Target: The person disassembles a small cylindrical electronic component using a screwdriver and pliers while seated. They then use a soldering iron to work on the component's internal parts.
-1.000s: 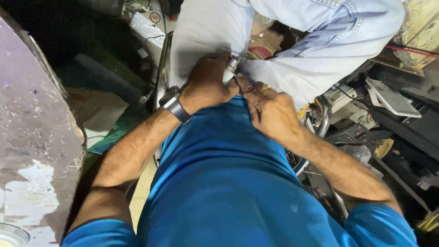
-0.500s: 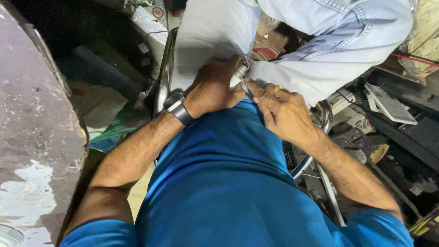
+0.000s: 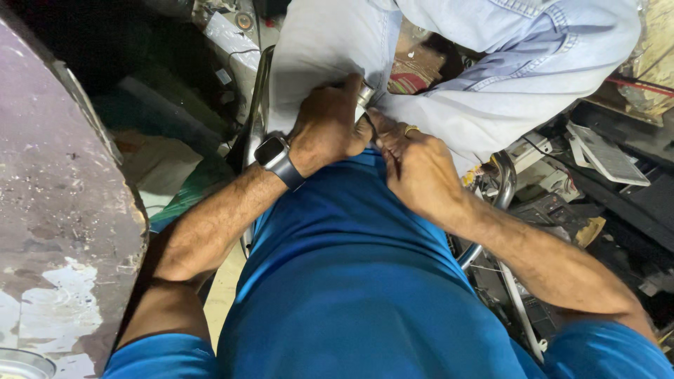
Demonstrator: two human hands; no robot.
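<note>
the left hand is clenched around a small silvery metal piece, of which only the round end shows above the knuckles; the rest is buried in the fist, so its shape cannot be told. the right hand lies just to the right of it, fingers bent and pressed against the same piece from below, a ring on one finger; how much of the piece it actually holds is hidden by the left hand. a dark wristwatch sits on the left wrist.

compared with half a second and a second ago, both hands sit in the same knot on the same metal piece, only drawn a little tighter together, the left fist riding slightly higher over the piece. the grip has not been let go, so the work on the piece looks, as a judgement, to be in the middle of a steady effort rather than at its start or finish.

just beyond the hands is another person in pale trousers and a light denim shirt, close against the knuckles. below the hands spreads the person's own blue shirt. a curved chrome tube runs near the right forearm, with dark clutter and a grey ribbed pedal-like plate farther right. far left of the left arm stands a worn, paint-flecked purple-grey surface.
</note>
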